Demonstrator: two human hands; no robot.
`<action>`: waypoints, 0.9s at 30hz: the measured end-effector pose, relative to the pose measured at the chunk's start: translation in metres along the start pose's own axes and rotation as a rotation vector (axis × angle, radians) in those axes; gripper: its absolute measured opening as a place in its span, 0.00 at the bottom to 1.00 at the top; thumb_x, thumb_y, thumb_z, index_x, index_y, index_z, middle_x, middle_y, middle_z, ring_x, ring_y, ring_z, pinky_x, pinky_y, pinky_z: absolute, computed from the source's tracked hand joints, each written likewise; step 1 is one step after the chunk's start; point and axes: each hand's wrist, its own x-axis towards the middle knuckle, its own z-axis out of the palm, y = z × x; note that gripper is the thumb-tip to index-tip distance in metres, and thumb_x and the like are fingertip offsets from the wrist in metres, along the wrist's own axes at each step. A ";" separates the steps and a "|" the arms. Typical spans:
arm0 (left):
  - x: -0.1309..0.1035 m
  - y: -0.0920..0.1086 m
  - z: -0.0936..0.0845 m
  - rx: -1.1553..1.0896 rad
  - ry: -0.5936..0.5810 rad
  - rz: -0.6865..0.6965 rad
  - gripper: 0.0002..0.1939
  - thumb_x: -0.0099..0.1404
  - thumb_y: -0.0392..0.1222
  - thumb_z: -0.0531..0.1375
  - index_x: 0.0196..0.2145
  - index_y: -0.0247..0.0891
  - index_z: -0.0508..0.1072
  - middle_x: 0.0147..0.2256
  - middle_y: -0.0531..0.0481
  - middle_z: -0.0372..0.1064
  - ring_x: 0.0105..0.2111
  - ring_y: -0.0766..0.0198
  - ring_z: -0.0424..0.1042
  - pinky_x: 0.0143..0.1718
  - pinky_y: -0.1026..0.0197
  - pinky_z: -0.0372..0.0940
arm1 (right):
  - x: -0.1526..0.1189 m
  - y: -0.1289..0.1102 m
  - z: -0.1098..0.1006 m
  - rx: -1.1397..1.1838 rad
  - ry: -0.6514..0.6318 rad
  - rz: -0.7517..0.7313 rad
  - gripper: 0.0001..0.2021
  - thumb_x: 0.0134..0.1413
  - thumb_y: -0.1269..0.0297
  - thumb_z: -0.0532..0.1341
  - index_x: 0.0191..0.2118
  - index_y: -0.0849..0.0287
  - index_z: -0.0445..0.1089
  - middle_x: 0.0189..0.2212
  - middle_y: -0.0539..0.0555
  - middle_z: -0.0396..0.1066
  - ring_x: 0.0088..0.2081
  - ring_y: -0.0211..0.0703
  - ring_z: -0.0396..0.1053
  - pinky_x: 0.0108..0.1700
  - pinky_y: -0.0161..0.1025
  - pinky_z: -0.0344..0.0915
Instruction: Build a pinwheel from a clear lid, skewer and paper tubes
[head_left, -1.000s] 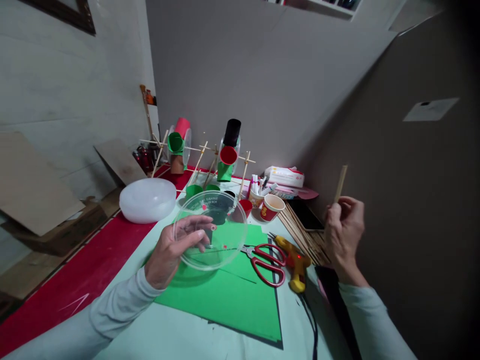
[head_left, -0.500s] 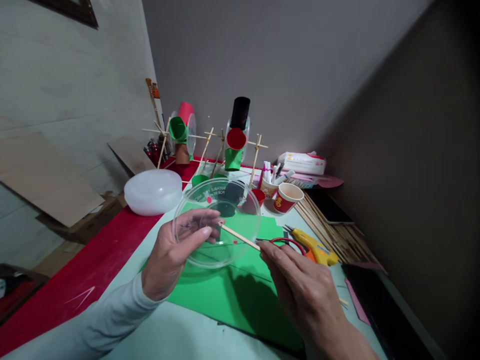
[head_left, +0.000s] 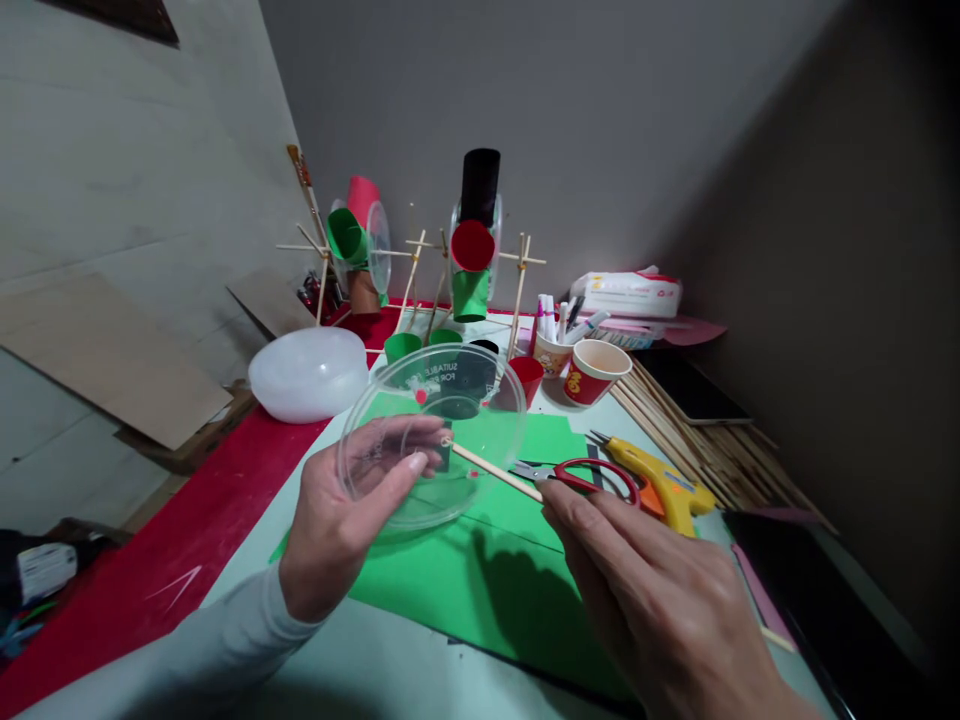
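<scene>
My left hand [head_left: 375, 500] pinches a clear round plastic lid [head_left: 495, 420] between thumb and fingers, with the fingers behind it. Printed lettering and several small red dots show on the lid, which is tilted upright above green paper [head_left: 420, 580]. In my right hand [head_left: 652, 590] is a thin wooden stick [head_left: 499, 474], held near its lower end. The stick's tip points at the lid's middle, close to my left thumb; whether it touches the plastic I cannot tell. Red-handled scissors [head_left: 600, 466] lie just beyond my right hand, beside a yellow glue gun [head_left: 660, 475].
At the back stand stick frames carrying coloured paper tubes [head_left: 472, 246]. A translucent bowl [head_left: 307, 375] sits at left. Right of centre are a paper cup [head_left: 596, 375], a cup of markers [head_left: 553, 352] and a bundle of wooden sticks [head_left: 675, 430]. A black slab [head_left: 810, 600] lies at right.
The camera view has shifted slightly, showing more of the scissors. Both hands keep their grips, and the stick's tip stays near the lid's middle.
</scene>
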 end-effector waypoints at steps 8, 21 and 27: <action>-0.008 -0.014 -0.001 0.466 0.142 0.335 0.09 0.66 0.42 0.66 0.44 0.47 0.83 0.43 0.52 0.82 0.45 0.56 0.79 0.58 0.55 0.69 | -0.005 -0.005 -0.001 -0.085 -0.014 -0.045 0.16 0.65 0.77 0.56 0.56 0.67 0.67 0.32 0.56 0.74 0.30 0.44 0.73 0.26 0.40 0.65; -0.007 0.003 0.006 0.159 0.062 0.123 0.09 0.64 0.40 0.65 0.43 0.44 0.83 0.40 0.51 0.81 0.37 0.61 0.78 0.40 0.62 0.74 | 0.003 -0.003 0.008 0.131 -0.011 0.033 0.13 0.63 0.78 0.52 0.50 0.60 0.64 0.28 0.53 0.74 0.25 0.41 0.76 0.25 0.34 0.70; -0.007 0.011 0.010 0.009 0.051 -0.039 0.10 0.62 0.38 0.65 0.40 0.42 0.84 0.36 0.49 0.81 0.34 0.61 0.77 0.35 0.63 0.74 | 0.011 -0.003 0.006 0.346 -0.011 0.104 0.09 0.68 0.76 0.52 0.42 0.54 0.63 0.24 0.45 0.69 0.22 0.33 0.70 0.25 0.29 0.65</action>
